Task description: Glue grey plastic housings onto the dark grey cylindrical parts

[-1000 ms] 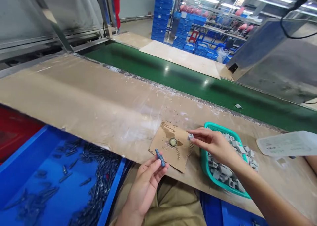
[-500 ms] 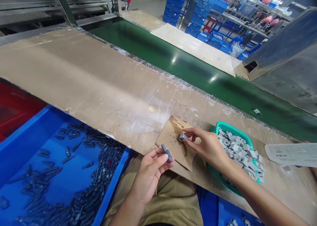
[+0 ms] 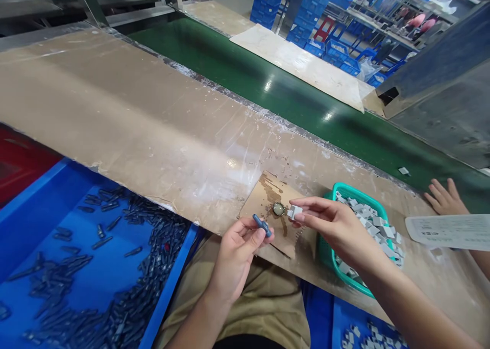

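My left hand (image 3: 240, 247) pinches a small blue-grey stepped plastic pin (image 3: 262, 225) between thumb and fingers. Held in the fingertips of my right hand (image 3: 332, 221) is a small white-grey blocky plastic piece (image 3: 294, 212). Between the two hands, a small round cap of pale liquid (image 3: 278, 209) rests on a stained cardboard piece (image 3: 264, 191). Behind my right wrist stands a green basket (image 3: 338, 188) full of similar white-grey pieces. The pin and the blocky piece are apart.
A blue bin (image 3: 69, 185) of dark pins sits at lower left, another blue bin (image 3: 337, 323) at lower right. Beyond the worktable (image 3: 126, 114) runs a green conveyor belt (image 3: 229, 73) carrying one pale piece (image 3: 403, 171). Another person's hand (image 3: 446, 198) is at right, near a translucent sheet (image 3: 447, 230).
My right hand has lifted the white-grey piece off the round cap and drawn it rightward. The pin in my left hand has tilted. Another person's hand has come into view by the belt.
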The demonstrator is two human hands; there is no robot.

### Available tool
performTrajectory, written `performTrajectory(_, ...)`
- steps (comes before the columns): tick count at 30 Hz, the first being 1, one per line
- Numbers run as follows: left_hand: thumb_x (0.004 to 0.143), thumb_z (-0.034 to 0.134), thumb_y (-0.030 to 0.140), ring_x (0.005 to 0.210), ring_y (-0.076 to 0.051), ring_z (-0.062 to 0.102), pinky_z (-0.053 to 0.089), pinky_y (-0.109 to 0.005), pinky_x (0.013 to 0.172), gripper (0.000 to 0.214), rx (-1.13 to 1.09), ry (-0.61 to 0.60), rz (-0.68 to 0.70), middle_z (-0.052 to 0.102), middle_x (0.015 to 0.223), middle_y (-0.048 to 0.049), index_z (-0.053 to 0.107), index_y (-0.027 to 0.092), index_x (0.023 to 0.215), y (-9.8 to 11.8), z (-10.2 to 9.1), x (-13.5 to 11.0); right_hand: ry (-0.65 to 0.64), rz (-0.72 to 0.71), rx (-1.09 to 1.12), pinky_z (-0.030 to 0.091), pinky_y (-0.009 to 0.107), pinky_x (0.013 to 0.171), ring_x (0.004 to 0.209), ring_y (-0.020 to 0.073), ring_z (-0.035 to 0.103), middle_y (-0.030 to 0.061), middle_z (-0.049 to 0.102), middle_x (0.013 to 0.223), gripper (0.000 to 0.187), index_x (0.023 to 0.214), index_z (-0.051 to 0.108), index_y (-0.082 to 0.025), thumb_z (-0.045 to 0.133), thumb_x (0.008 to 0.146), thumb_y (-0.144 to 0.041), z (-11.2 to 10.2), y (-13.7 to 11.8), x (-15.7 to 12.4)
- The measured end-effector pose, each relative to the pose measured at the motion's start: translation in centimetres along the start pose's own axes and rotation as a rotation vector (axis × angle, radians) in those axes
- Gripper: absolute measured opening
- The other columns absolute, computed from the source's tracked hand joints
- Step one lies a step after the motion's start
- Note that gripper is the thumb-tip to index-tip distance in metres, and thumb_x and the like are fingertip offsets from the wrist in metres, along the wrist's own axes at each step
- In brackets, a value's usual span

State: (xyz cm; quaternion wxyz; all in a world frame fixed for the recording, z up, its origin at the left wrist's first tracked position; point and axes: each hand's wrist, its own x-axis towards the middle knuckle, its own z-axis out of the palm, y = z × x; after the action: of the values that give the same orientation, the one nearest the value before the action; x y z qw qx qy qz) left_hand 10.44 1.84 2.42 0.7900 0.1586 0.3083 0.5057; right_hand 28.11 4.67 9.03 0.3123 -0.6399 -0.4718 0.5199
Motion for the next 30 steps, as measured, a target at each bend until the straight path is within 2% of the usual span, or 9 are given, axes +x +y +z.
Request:
performTrajectory(3,0.077,0.067,0.017,0.091,-0.019,0.061,0.049,-0.027,0.084,0.011,0.193,0.043,0.184,0.064,0.087,-0.0071,0.059,0.013,0.082,-0.7,0.4,0.3,-0.070,0.087,0.153,0.052,0.029,0.068,0.067,0.0158,0.063,0.0045,0.067,0.078,0.032,0.096,0.066,-0.018,0.072,0.068,-0.032,0.3,-0.5,-1.0)
performTrajectory(6,0.078,0.063,0.009,0.091,-0.021,0.062,0.052,-0.029,0.081,0.006,0.380,0.074,0.504,0.065,0.087,-0.0060,0.061,0.015,0.080,-1.6,0.4,0.8,-0.133,0.142,0.262,0.051,0.028,0.063,0.061,0.0137,0.061,0.0024,0.064,0.073,0.034,0.098,0.063,-0.017,0.073,0.068,-0.029,0.7,-0.7,-1.8)
performTrajectory(9,0.078,0.058,0.000,0.087,-0.020,0.063,0.054,-0.033,0.079,0.016,0.518,0.038,0.820,0.065,0.087,-0.0041,0.062,0.016,0.078,-2.3,0.3,1.2,-0.178,0.165,0.336,0.049,0.026,0.064,0.060,0.0120,0.061,0.0001,0.063,0.071,0.034,0.100,0.061,-0.017,0.073,0.069,-0.025,0.9,-0.8,-2.4)
performTrajectory(12,0.074,0.057,-0.008,0.087,-0.020,0.063,0.055,-0.036,0.077,0.023,0.610,-0.010,1.000,0.065,0.086,-0.0030,0.061,0.014,0.078,-2.4,0.2,1.5,-0.197,0.167,0.382,0.049,0.026,0.064,0.065,0.0134,0.063,0.0005,0.063,0.072,0.032,0.100,0.059,-0.017,0.072,0.071,-0.021,0.9,-0.8,-2.6)
performTrajectory(16,0.069,0.059,-0.014,0.088,-0.022,0.062,0.057,-0.038,0.073,0.028,0.676,-0.085,1.156,0.065,0.088,-0.0042,0.062,0.012,0.081,-2.2,0.4,1.6,-0.219,0.202,0.423,0.051,0.026,0.063,0.069,0.0156,0.064,0.0026,0.065,0.072,0.033,0.099,0.058,-0.015,0.071,0.069,-0.017,0.9,-1.0,-2.8)
performTrajectory(23,0.071,0.061,-0.009,0.095,-0.027,0.060,0.059,-0.036,0.070,0.027,0.812,-0.318,1.415,0.063,0.098,-0.0095,0.062,0.004,0.095,-1.2,0.0,1.5,-0.287,0.273,0.499,0.053,0.024,0.059,0.059,0.0125,0.064,0.0011,0.064,0.067,0.031,0.096,0.057,-0.013,0.071,0.068,-0.014,0.6,-2.0,-3.5)
performTrajectory(27,0.072,0.059,-0.010,0.098,-0.025,0.058,0.059,-0.034,0.076,0.028,0.922,-0.505,1.442,0.063,0.101,-0.0107,0.060,0.001,0.098,0.5,0.5,1.5,-0.301,0.285,0.532,0.054,0.024,0.057,0.057,0.0134,0.065,0.0005,0.063,0.065,0.034,0.096,0.057,-0.013,0.072,0.065,-0.011,0.3,-2.0,-3.7)
performTrajectory(30,0.075,0.058,-0.007,0.100,-0.024,0.058,0.059,-0.033,0.079,0.024,0.956,-0.617,1.450,0.062,0.101,-0.0116,0.059,-0.001,0.098,1.7,1.0,2.0,-0.358,0.287,0.577,0.055,0.025,0.057,0.058,0.0144,0.066,0.0000,0.064,0.065,0.038,0.099,0.057,-0.012,0.071,0.064,-0.008,-0.1,-1.8,-3.5)
